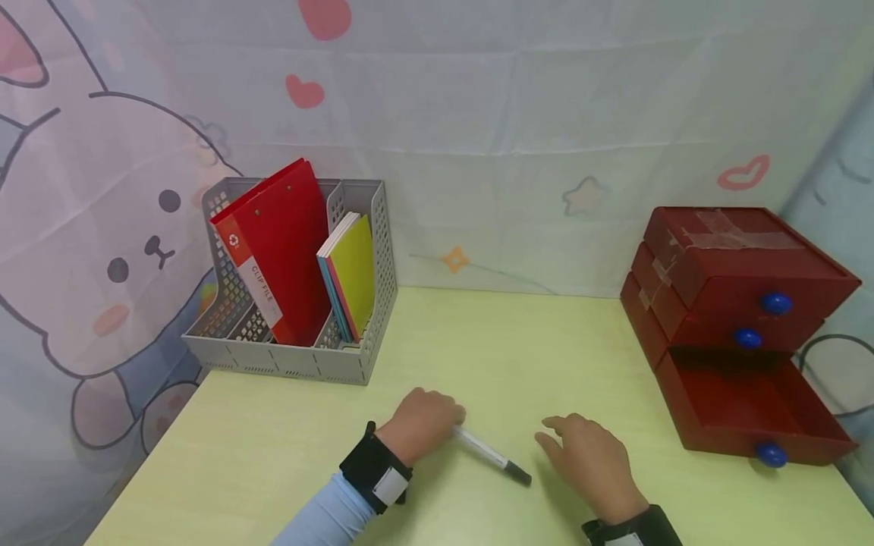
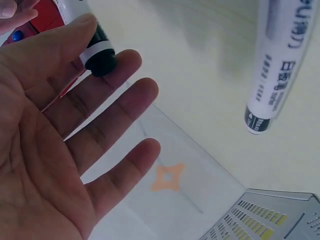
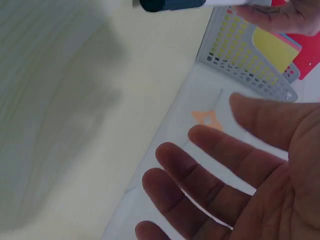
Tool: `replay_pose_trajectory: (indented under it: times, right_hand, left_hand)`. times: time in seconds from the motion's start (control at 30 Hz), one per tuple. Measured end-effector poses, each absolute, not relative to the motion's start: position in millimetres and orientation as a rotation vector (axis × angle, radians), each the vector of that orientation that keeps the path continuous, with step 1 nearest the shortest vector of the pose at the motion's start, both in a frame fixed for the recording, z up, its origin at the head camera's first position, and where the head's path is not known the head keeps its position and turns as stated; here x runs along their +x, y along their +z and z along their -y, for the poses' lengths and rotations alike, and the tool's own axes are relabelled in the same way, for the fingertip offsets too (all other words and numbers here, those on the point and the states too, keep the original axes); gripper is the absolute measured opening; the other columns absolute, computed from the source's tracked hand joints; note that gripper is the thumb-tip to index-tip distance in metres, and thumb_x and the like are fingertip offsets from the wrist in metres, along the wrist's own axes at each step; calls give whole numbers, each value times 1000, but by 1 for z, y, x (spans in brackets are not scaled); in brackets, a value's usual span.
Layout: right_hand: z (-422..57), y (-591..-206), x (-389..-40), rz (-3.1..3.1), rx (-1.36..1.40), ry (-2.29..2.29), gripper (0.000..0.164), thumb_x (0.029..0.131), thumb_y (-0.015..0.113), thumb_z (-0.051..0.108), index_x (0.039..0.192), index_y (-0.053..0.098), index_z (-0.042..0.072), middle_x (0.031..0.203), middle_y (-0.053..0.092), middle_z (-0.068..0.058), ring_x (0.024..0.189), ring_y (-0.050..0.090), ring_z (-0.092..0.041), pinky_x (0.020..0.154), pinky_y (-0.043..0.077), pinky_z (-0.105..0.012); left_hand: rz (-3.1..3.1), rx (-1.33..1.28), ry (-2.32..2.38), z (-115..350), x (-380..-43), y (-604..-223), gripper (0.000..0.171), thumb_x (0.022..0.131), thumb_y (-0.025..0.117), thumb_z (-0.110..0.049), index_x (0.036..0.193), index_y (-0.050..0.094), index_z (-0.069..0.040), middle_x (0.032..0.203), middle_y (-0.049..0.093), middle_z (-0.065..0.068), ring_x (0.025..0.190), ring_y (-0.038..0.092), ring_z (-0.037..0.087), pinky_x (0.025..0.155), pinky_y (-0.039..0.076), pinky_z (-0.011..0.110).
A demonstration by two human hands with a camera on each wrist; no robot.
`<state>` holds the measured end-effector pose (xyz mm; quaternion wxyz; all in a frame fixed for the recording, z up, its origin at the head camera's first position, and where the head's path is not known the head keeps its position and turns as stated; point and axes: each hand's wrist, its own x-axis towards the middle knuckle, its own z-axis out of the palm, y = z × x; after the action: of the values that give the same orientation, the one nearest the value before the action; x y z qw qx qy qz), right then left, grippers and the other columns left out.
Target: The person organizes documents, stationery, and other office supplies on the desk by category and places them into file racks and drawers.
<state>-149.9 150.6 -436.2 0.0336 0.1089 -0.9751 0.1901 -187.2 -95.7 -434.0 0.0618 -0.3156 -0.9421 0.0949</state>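
Observation:
My left hand point(image 1: 422, 422) pinches a white marker point(image 1: 483, 449) with a black cap near its tail end, between thumb and index finger, while the other fingers are spread. Its dark tail point(image 2: 102, 61) shows in the left wrist view; the cap points toward my right hand. Just right of that cap, my right hand point(image 1: 592, 464) hovers over the table with fingers loosely bent and nothing in them. A second white marker point(image 2: 282, 60) with printed lettering appears at the right of the left wrist view; in the head view it is not visible.
A grey file rack point(image 1: 273, 362) stands back left, holding a red clip file point(image 1: 290, 258) and several thin notebooks point(image 1: 353, 273). At the right is a dark red drawer box point(image 1: 744, 262) with blue knobs, its bottom drawer point(image 1: 740, 406) pulled out. A patterned cloth point(image 1: 478, 152) hangs behind the table.

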Motion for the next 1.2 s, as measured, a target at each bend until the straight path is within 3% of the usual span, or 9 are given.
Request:
replay_pose_trajectory:
  times: [0.2,0.3,0.4,0.5,0.63,0.73,0.9,1.0,1.2]
  right_hand:
    - [-139,-441,-149,3015,471,581,34,85,76,34,107,76,8,96,71,-8,83,68,-26,61,52,-37]
    - [-136,-444,-148,2969,518,575,23,82,80,27,97,78,10,83,68,0,71,63,-16,57,48,-32]
    - [-134,-445,-147,2917,554,563,11,79,82,19,87,77,13,70,58,9,60,49,-7,52,41,-26]
    - [-133,-443,-147,2890,574,560,9,77,83,16,83,76,15,67,52,11,57,40,-6,52,37,-25]
    - [-135,-438,-147,2880,574,561,10,77,84,16,82,76,16,66,51,11,57,40,-7,54,37,-27]
    - [-139,-436,-148,2890,561,546,9,78,83,16,82,75,16,66,51,9,58,41,-8,54,37,-29]
    - [-154,-432,-152,2946,468,522,7,81,81,16,84,75,14,66,52,5,58,42,-12,53,36,-31]
    - [-166,-429,-155,2967,393,515,8,84,78,17,89,76,11,68,55,3,58,44,-13,52,36,-31]
    - [-190,-423,-158,2967,281,507,14,87,74,19,95,76,8,67,57,2,57,45,-16,48,34,-33]
  left_hand:
    - [2792,-1016,206,92,-186,-428,9,86,76,-23,81,69,-24,71,64,-9,60,55,6,54,41,25]
    - [2756,-1033,173,90,-186,-427,7,89,74,-28,84,70,-24,73,65,-10,61,57,6,55,41,24]
    - [2736,-1035,145,90,-186,-427,8,89,73,-32,87,71,-24,75,66,-11,61,56,4,55,40,22]
    - [2738,-1030,124,89,-187,-428,9,89,73,-33,91,73,-25,77,67,-11,62,55,3,56,40,21]
    - [2750,-1021,75,89,-189,-430,10,91,72,-32,97,74,-25,79,68,-11,63,56,3,58,42,21]
    - [2780,-985,44,90,-190,-431,18,91,72,-30,108,74,-22,85,70,-8,69,61,5,63,46,23]
    - [2902,-819,54,96,-189,-430,41,91,72,-32,128,65,-16,105,70,0,94,66,17,79,52,34]
    - [2960,-712,81,101,-186,-427,44,90,73,-34,128,64,-14,108,67,4,99,64,22,83,50,39]
    - [2998,-575,130,106,-181,-422,39,86,76,-35,116,68,-12,98,64,8,93,61,26,81,47,45]
